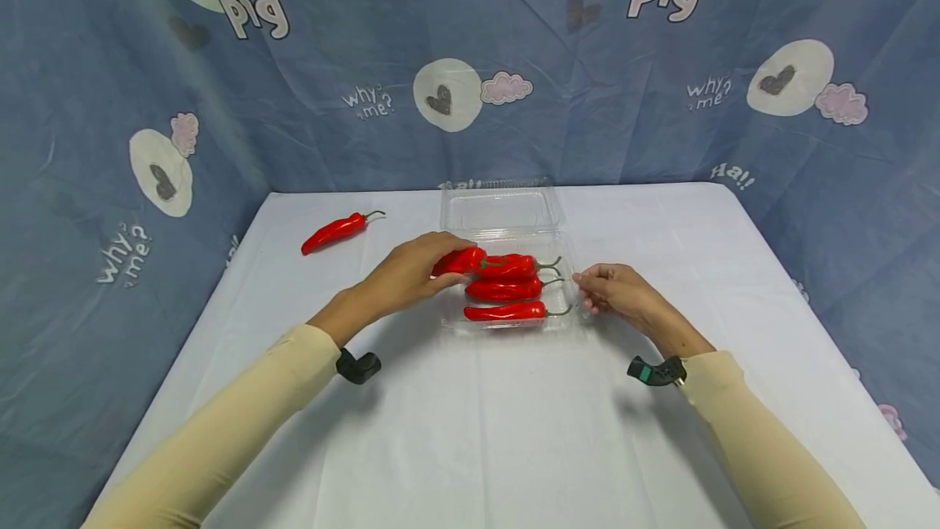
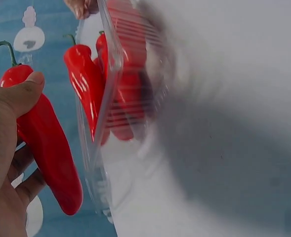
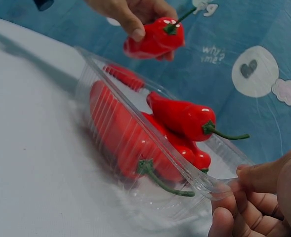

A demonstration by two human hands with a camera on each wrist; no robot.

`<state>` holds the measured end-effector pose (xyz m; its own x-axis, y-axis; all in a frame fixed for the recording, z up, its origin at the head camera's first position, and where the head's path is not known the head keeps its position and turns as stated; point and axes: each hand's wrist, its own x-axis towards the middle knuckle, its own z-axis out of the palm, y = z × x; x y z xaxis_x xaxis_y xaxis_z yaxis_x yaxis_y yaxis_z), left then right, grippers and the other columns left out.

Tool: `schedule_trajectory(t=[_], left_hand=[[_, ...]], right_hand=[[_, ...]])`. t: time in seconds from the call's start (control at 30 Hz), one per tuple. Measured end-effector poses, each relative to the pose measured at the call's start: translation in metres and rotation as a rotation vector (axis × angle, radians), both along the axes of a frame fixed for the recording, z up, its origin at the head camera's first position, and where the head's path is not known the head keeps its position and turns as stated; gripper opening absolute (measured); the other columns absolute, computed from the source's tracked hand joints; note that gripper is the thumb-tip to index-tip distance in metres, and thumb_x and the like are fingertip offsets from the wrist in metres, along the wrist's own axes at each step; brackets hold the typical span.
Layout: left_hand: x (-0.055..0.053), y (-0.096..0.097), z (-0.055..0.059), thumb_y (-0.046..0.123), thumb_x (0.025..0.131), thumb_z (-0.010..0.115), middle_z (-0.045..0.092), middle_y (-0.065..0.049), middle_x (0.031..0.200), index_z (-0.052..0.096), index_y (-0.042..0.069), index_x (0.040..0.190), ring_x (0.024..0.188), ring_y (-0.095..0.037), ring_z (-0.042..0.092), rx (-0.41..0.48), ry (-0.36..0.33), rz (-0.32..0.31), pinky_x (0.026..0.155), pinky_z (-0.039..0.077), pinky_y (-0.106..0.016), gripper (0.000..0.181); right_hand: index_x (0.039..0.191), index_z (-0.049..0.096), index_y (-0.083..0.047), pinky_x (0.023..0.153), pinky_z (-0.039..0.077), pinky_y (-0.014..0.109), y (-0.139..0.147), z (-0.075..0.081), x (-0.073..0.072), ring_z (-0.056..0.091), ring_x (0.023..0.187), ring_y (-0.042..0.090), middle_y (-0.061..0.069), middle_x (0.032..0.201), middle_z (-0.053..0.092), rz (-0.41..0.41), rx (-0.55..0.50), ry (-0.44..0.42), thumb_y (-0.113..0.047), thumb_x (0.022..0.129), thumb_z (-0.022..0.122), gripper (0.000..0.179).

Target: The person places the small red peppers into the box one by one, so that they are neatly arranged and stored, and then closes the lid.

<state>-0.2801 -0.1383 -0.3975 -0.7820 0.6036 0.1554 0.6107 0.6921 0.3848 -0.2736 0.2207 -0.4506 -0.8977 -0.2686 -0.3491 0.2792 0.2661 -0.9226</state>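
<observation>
My left hand (image 1: 413, 272) grips a red chili pepper (image 2: 49, 143) by its body, thumb near the green stem, above the left side of a clear plastic container (image 1: 451, 322). Several red peppers (image 3: 182, 116) lie in that container, stems toward the right; one rests on top of others. At the container's right edge, my right hand (image 3: 264, 197) pinches the clear rim between thumb and fingers. The hinged lid (image 1: 501, 209) lies folded back, away from me.
Another red pepper (image 1: 336, 233) lies on the white tablecloth (image 1: 441, 431) at the back left. A blue printed curtain (image 1: 316, 64) stands behind the table and along its sides.
</observation>
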Motion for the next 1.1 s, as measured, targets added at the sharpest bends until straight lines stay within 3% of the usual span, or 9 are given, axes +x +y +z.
schedule_trajectory(t=[0.57, 1.1], left_hand=[[0.002, 0.044, -0.004, 0.034, 0.088, 0.080, 0.063, 0.004, 0.133, 0.059, 0.020, 0.140, 0.123, -0.015, 0.057, -0.048, -0.015, -0.073, 0.102, 0.051, -0.040, 0.058], [0.002, 0.067, -0.015, 0.043, 0.091, 0.074, 0.064, 0.007, 0.128, 0.060, 0.025, 0.139, 0.115, -0.009, 0.058, -0.149, 0.037, -0.101, 0.094, 0.053, -0.032, 0.053]], right_hand=[[0.115, 0.053, 0.009, 0.064, 0.053, 0.027, 0.000, -0.002, -0.001, 0.058, 0.065, 0.011, 0.001, 0.078, 0.059, -0.010, 0.008, 0.002, -0.021, 0.103, 0.059, 0.033], [0.112, 0.053, 0.009, 0.062, 0.053, 0.025, 0.000, -0.001, -0.001, 0.058, 0.066, 0.009, 0.002, 0.079, 0.059, -0.015, -0.010, 0.003, -0.022, 0.103, 0.060, 0.033]])
